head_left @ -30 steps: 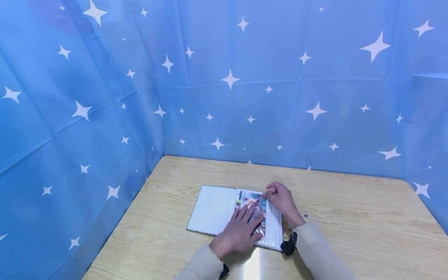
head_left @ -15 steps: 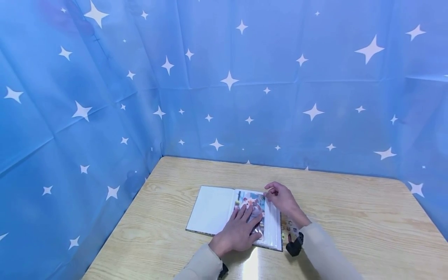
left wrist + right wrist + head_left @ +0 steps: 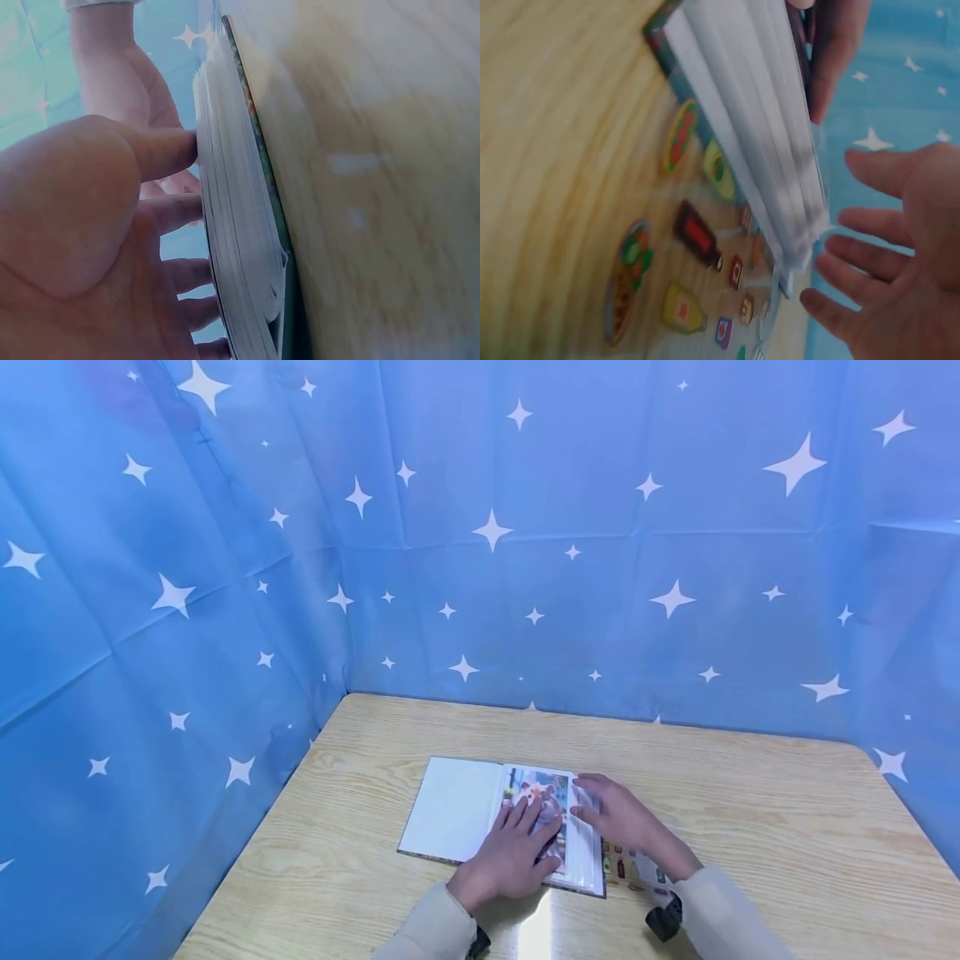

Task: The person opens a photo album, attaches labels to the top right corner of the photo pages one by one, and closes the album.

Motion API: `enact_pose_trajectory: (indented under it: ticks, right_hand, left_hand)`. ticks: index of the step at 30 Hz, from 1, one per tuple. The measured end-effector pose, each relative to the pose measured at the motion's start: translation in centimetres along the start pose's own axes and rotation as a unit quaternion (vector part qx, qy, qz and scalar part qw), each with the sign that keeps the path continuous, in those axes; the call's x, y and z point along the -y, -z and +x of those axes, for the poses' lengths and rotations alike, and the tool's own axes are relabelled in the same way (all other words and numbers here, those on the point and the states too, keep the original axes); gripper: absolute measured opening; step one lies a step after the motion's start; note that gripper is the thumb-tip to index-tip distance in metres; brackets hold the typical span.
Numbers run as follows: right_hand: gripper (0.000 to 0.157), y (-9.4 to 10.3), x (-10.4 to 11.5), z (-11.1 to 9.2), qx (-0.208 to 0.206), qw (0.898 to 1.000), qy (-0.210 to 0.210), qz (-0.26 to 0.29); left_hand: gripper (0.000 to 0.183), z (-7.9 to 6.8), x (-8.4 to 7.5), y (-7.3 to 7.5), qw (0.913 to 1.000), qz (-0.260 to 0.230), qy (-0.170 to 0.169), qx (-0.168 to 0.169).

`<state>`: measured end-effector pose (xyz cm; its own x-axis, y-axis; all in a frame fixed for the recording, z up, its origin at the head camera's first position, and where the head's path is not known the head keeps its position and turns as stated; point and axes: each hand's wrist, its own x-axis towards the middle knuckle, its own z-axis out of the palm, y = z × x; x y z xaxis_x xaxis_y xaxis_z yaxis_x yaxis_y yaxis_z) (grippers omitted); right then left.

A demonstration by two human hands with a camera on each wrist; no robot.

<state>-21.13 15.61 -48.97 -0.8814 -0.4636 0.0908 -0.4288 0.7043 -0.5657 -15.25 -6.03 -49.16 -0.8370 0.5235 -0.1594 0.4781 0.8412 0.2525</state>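
A photo album (image 3: 454,810) lies spread on the table, its blank white inside cover to the left. On its right page is a picture (image 3: 542,785) of a pinkish, round-eared animal. My left hand (image 3: 508,860) rests flat across the picture's lower part, fingers spread; the left wrist view has its thumb and fingertips on the stack of pages (image 3: 232,195). Over the page's right edge is my right hand (image 3: 621,814), holding nothing; its fingers spread beside the album in the right wrist view. A clear sheet of food stickers (image 3: 697,236) lies at the album's right side, partly hidden by the right arm.
The light wooden table (image 3: 360,893) extends around the album. Behind it and at the left hangs a blue curtain (image 3: 420,568) with white stars. A black device (image 3: 663,920) is worn on the right wrist.
The right hand's fingers have spread from their pinch at the picture's upper right corner, and the hand has shifted right and nearer, baring more stickers. The left hand stays in place.
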Motion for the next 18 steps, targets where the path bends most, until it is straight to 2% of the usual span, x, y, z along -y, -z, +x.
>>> enact_pose_trajectory:
  ticks: [3,8,12,18]
  right_hand:
    - [0.056,-0.06,-0.21,-0.49,0.021,1.0,0.016,-0.014]
    - [0.066,-0.13,-0.56,-0.99,0.063,0.998,0.015,-0.017]
    - [0.067,-0.19,-0.67,-1.07,0.083,0.996,0.009,-0.014]
    - [0.066,-0.05,-0.61,-1.0,0.091,0.996,-0.005,-0.006]
  left_hand:
    - [0.057,0.04,-0.04,0.01,1.0,-0.001,-0.001,-0.002]
    - [0.057,0.08,-0.07,0.01,0.9999,-0.009,-0.005,-0.002]
    - [0.06,0.04,0.01,0.07,0.9998,-0.017,-0.008,-0.004]
    - [0.075,-0.06,0.17,0.07,0.9998,-0.015,-0.012,-0.009]
